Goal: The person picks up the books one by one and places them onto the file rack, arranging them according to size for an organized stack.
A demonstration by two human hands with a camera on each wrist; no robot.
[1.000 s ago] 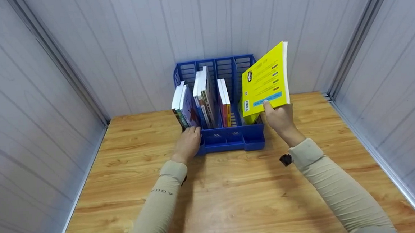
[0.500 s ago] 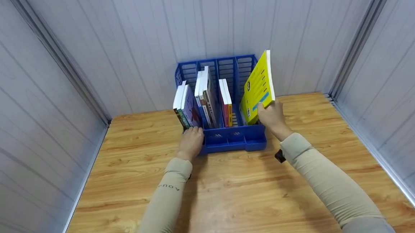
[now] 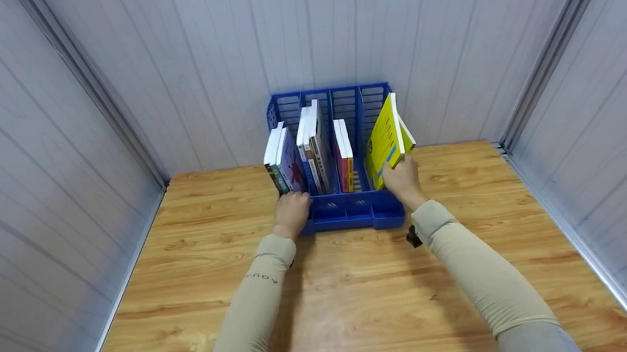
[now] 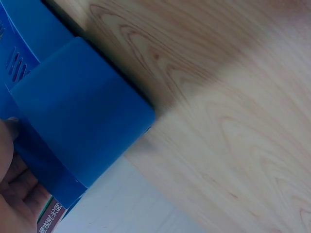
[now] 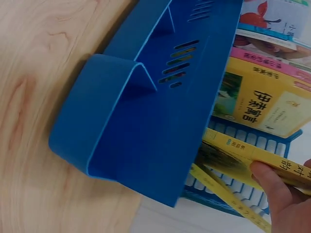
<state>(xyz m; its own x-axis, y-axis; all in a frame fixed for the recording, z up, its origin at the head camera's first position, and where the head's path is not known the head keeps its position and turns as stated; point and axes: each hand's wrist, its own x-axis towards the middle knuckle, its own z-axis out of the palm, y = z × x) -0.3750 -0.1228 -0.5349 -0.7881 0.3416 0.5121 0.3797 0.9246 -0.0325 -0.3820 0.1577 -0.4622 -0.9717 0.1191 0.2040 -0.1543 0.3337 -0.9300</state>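
A blue desktop book rack (image 3: 388,219) with four upright slots stands against the back wall. At its front left corner my left hand (image 3: 292,214) grips the front panel; in the left wrist view the thumb lies on the outer face of the rack (image 4: 87,111) and fingers are behind it. My right hand (image 3: 404,183) holds a yellow book (image 3: 383,139) by its spine side, its lower part inside the rightmost slot. In the right wrist view the thumb presses the held book's spine (image 5: 238,149). Another thin yellow book (image 5: 226,193) leans at an angle beside it in that slot.
Books fill other slots: a purple-covered pair (image 3: 285,158) at left, taller white ones (image 3: 313,149), and a red and yellow pair (image 3: 344,158). Small open trays line the rack's front. The wooden table (image 3: 354,304) is enclosed by pale panel walls (image 3: 220,67).
My right hand has moved left and lowered the yellow book into the rightmost slot, turning it more edge-on. My left hand stays on the rack's front corner.
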